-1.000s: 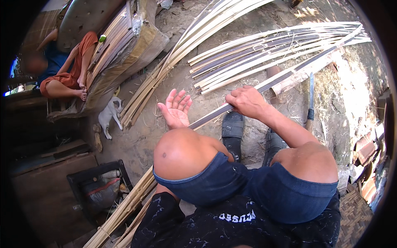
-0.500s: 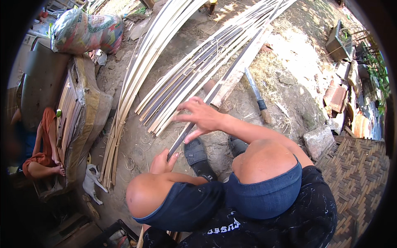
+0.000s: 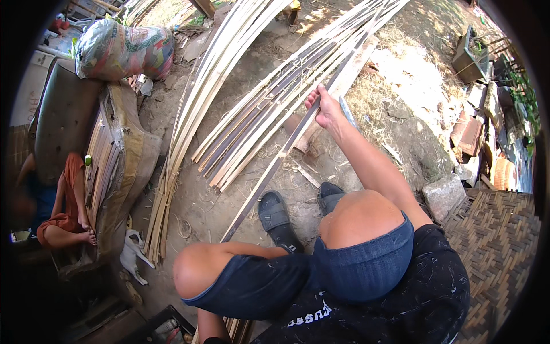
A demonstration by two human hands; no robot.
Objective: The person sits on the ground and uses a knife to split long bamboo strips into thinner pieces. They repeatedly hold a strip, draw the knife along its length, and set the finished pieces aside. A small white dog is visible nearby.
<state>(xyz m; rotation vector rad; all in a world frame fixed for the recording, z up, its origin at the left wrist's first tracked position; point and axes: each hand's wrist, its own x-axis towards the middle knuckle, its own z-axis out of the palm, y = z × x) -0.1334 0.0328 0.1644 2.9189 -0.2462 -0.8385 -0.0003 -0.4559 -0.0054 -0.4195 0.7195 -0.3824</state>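
A long, thin bamboo strip (image 3: 273, 173), dark on one side, runs slantwise from beside my left knee to the far top right. My right hand (image 3: 325, 108) is closed around it about midway, arm stretched forward. My left hand is hidden behind the left knee; only a piece of its forearm (image 3: 211, 325) shows below. Left of the held strip lies a fanned bundle of dark and pale bamboo strips (image 3: 246, 135). A knife (image 3: 348, 112) lies just beyond my right wrist, its handle covered by my forearm. Under the held strip is a wooden block (image 3: 309, 142).
Another pale strip bundle (image 3: 186, 126) lies farther left. Beside it are a worn couch (image 3: 134, 137) stacked with slats, a stuffed plastic sack (image 3: 123, 50) and a cat (image 3: 133, 258). Another person's bare legs (image 3: 69, 221) rest there. A stone (image 3: 444, 198) and woven mat (image 3: 487, 252) are right.
My right hand has gone from open fingers over the strip to a closed grip farther up it. My left hand, earlier holding the strip's near end, has dropped out of sight behind the knee.
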